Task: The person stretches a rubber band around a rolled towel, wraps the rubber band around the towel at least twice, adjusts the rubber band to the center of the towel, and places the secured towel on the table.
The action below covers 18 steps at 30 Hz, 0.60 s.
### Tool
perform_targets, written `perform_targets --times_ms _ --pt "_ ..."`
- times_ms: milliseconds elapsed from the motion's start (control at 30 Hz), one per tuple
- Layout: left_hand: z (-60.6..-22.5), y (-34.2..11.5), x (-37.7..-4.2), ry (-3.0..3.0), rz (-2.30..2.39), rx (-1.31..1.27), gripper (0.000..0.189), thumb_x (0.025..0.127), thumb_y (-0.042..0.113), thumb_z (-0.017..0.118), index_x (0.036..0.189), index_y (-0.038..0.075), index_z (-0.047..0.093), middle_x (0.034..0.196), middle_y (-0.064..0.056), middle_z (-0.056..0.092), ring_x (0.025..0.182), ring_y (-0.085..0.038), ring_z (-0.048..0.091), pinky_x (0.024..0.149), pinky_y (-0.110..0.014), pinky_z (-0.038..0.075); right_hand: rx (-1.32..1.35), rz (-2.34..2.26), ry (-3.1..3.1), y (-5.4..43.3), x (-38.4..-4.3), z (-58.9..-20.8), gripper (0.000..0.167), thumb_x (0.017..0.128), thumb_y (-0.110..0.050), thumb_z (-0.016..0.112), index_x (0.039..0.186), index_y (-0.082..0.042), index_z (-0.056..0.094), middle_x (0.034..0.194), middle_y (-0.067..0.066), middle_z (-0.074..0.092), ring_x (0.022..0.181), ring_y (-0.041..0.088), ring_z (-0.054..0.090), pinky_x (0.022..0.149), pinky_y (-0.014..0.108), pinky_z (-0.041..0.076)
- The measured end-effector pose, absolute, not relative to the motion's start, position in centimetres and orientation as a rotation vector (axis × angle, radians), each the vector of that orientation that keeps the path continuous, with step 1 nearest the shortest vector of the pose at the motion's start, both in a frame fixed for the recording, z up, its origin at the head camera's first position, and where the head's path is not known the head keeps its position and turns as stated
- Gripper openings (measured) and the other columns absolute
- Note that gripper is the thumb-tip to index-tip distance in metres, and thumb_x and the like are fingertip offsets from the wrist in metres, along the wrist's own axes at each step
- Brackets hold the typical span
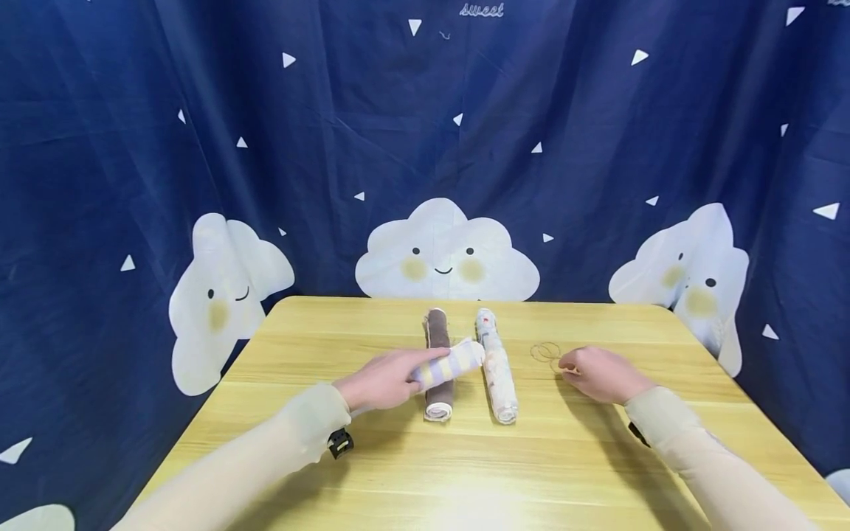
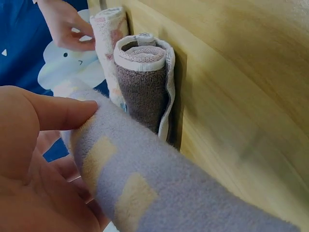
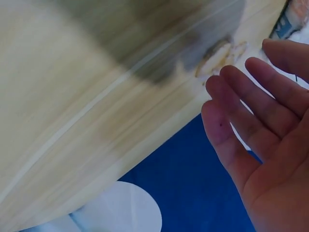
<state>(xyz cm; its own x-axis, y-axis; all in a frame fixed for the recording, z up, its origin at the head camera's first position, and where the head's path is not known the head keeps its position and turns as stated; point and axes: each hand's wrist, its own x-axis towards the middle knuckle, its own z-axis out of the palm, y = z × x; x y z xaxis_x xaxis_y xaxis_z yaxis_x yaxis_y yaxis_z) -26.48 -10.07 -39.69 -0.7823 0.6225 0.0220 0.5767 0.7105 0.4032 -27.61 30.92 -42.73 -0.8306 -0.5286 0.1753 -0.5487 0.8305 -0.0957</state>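
My left hand (image 1: 384,382) grips a rolled purple and yellow checked towel (image 1: 458,363), thumb on one side, its other fingers partly hidden behind the roll. The roll is held above a brown rolled towel (image 1: 439,394) with a white edge, which lies on the table. To the right of that one lies a white rolled towel (image 1: 499,380) with a faint coloured print. Farther right my right hand (image 1: 607,375) reaches down beside several thin rubber bands (image 3: 215,60). In the right wrist view its fingers are loosely extended, with nothing seen held between them.
All of this is on a light wooden table (image 1: 465,472). Behind the table's far edge hangs a dark blue curtain (image 1: 398,133) with white clouds and triangles. A black strap device (image 1: 341,443) is on the left wrist.
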Motion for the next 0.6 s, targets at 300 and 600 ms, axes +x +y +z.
perform_targets --times_ms 300,600 --pt "-40.0 -10.1 -26.2 2.788 0.585 0.994 0.075 0.093 0.008 0.061 0.154 0.043 0.036 0.139 0.005 0.059 0.107 -0.014 0.056 0.084 -0.035 0.047 0.761 0.075 -2.919 29.8 -29.0 -43.6 0.037 0.082 -0.004 0.069 0.058 -0.022 0.047 0.066 -0.008 0.054 0.059 0.011 0.045 0.054 0.032 0.04" --pt "-40.1 -10.2 -26.1 2.779 0.561 0.992 0.075 0.093 0.008 0.06 0.154 0.043 0.034 0.143 0.006 0.057 0.109 -0.013 0.056 0.085 -0.034 0.046 0.682 0.064 -2.937 29.2 -29.4 -44.3 0.034 0.078 0.002 0.064 0.058 -0.021 0.05 0.067 -0.005 0.055 0.06 0.014 0.046 0.052 0.036 0.043"
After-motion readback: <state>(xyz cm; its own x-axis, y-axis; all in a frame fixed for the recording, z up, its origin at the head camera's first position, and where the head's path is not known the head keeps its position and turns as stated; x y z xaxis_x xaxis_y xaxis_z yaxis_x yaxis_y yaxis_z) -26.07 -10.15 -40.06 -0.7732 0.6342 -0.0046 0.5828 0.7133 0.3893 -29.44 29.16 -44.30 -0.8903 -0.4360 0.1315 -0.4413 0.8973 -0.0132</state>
